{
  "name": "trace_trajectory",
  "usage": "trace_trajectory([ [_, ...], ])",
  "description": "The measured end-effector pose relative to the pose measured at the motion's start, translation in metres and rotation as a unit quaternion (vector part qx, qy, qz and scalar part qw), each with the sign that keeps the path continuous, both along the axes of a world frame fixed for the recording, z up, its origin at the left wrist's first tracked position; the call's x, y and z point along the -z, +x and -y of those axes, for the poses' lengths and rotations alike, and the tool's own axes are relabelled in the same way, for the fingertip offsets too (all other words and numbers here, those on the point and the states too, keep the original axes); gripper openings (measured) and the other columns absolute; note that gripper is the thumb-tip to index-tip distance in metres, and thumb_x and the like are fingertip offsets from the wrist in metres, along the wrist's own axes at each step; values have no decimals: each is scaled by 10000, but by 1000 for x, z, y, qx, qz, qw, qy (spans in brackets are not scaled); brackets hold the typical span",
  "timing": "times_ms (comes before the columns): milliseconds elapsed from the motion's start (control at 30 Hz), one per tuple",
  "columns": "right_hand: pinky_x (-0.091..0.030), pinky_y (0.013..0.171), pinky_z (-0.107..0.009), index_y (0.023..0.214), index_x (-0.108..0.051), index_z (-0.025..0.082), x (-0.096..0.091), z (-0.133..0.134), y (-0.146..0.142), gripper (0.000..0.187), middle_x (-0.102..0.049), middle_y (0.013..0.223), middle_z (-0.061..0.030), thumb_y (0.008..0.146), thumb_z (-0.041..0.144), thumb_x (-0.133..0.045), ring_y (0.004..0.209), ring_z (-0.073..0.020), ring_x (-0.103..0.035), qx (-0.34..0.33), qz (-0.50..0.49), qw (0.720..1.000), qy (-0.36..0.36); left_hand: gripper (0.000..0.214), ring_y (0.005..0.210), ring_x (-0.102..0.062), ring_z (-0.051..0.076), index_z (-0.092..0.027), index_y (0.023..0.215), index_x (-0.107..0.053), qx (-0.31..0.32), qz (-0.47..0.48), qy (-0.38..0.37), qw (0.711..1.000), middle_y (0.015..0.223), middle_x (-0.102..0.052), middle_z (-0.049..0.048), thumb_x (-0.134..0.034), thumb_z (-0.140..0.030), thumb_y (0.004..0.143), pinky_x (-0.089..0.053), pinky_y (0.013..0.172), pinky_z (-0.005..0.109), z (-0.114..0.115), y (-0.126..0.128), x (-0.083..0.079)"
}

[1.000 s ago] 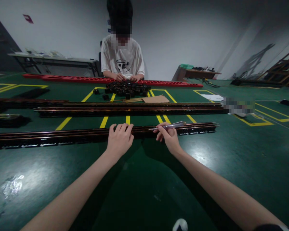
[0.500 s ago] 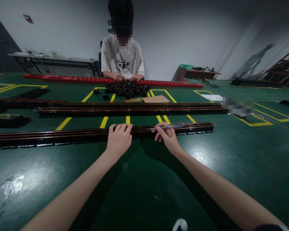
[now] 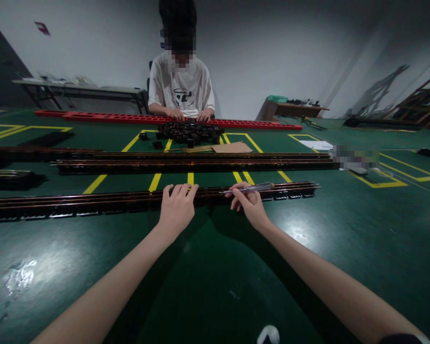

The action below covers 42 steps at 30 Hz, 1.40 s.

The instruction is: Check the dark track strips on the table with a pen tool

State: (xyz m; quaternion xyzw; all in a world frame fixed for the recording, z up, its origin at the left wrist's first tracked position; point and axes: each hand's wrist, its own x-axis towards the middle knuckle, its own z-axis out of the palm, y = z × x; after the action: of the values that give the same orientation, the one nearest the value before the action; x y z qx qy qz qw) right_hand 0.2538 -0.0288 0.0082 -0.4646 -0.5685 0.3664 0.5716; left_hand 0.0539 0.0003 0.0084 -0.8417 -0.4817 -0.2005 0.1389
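Note:
A long black strip with copper-coloured rods lies across the green surface in front of me. My left hand is closed over it, its fingers curled over the far side. Pinched in my right hand is a screwdriver with a clear handle. Its thin shaft points left along the strip, but I cannot tell whether the tip touches it. The strip's right end reaches out past my right hand.
Beyond lies a second black strip bundle, with shorter bundles at the left. Farther off are a piece of cardboard, a pile of small black parts and a red slotted rail. A co-worker sits behind the pile.
The near strip has slid slightly left. My left hand has shifted a little, while my right hand stays almost still with the screwdriver. The co-worker's hands have moved slightly apart.

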Motion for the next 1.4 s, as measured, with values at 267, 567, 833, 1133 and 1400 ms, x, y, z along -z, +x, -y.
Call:
trace_trajectory([
  [267, -373, 386, -180, 834, -534, 192, 2, -1, 0, 183, -660, 732, 0, 814, 373, -550, 453, -67, -551, 6, -8, 1000, -2, 419, 1083, -557, 276, -107, 1190, -569, 2, 0, -7, 1000, 1162, -626, 143, -355, -73, 831, -343, 960, 492, 0, 0, 0],
  [567, -397, 423, -185, 884, -520, 205, 4, -1, 4, 167, -656, 816, -13, 851, 369, -521, 512, -71, -565, -36, 35, 999, -1, 418, 1085, -556, 245, -122, 1193, -559, 35, 20, -24, 999, 1169, -625, 129, -316, -125, 854, -377, 937, 453, -5, -4, 3],
  [833, -386, 426, -187, 881, -500, 214, 4, -1, 4, 155, -637, 867, -14, 857, 367, -501, 553, -76, -573, -73, 58, 996, 4, 437, 958, -565, 268, -124, 1173, -568, 8, 6, -15, 1000, 1076, -637, 133, -378, -368, 865, -396, 855, 438, -4, -2, 0],
  [1133, -385, 428, -186, 909, -506, 214, 6, -3, 3, 154, -642, 896, -16, 864, 361, -501, 553, -71, -572, -87, 59, 995, 0, 405, 927, -563, 272, -124, 1088, -595, -28, -6, 0, 1000, 1029, -641, 131, -368, -392, 886, -392, 832, 432, -3, -1, 0],
  [1400, -387, 424, -195, 887, -509, 212, 2, -1, 0, 154, -656, 864, -15, 846, 361, -515, 530, -75, -571, -67, 50, 996, -7, 376, 963, -562, 290, -127, 1111, -586, -14, 9, 4, 1000, 1052, -637, 142, -372, -338, 885, -379, 861, 465, -1, 0, 0],
])
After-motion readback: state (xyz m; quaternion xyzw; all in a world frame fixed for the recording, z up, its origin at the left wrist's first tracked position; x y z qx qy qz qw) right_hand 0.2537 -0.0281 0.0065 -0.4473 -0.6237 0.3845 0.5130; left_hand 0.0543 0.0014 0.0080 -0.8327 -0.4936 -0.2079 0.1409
